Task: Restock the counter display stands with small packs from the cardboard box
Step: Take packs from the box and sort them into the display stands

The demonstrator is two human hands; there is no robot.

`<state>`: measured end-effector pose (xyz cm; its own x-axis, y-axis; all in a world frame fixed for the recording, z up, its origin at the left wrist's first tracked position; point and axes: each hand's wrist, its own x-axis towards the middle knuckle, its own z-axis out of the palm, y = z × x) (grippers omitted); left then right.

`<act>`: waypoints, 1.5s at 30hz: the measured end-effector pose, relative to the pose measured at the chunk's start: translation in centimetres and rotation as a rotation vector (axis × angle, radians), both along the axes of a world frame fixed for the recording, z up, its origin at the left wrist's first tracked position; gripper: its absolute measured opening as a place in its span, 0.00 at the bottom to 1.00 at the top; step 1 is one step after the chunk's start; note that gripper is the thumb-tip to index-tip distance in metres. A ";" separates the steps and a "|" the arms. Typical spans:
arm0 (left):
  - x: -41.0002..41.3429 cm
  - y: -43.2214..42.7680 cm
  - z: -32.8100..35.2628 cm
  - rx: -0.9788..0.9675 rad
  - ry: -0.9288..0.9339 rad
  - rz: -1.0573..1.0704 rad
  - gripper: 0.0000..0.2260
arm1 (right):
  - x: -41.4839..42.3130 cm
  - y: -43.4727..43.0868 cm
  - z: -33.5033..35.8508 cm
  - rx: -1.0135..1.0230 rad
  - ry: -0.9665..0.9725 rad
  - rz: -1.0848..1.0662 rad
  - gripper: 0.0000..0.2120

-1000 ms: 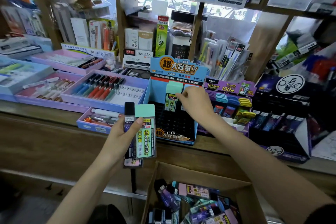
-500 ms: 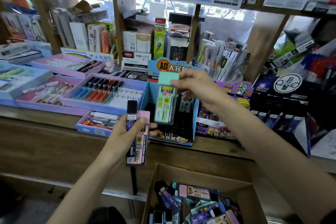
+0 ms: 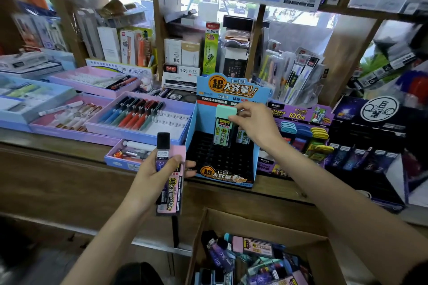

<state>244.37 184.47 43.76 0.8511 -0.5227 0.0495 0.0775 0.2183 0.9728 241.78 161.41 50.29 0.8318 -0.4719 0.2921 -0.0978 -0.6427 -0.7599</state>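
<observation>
Right hand [image 3: 252,126]: raised over the blue display stand [image 3: 231,89], with thumb and fingers pinched on the mint-green cap of a green pack [image 3: 222,133].
Green pack: held upright, with its label turned toward the near side, over the far rows of the stand's black slotted tray [image 3: 220,157]. Whether its lower end is seated in a slot cannot be told.
Second green pack [image 3: 242,137]: seen just right of the held one, at the far right of the tray, partly hidden by the right hand.
Blue display stand: set on the wooden counter [image 3: 69,159] near its front edge. Most of the slotted tray is seen without packs.
Left hand [image 3: 155,173]: held near and left of the stand, closed round two packs side by side, a black-capped purple pack [image 3: 163,146] and a pink pack [image 3: 174,194], both upright.
Cardboard box [image 3: 266,220]: placed below the counter, nearer than the stand, open at the top, with loose packs [image 3: 250,259] of several colours lying in it.
Pen trays [image 3: 139,118]: laid out on the counter to the left of the stand.
Purple stand [image 3: 301,115]: placed directly right of the blue one, stocked with small coloured items.
</observation>
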 end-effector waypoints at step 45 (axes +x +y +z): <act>2.9 1.4 -1.1 0.166 -0.144 0.215 0.12 | 1.9 2.1 3.8 -0.086 -0.189 -0.062 0.05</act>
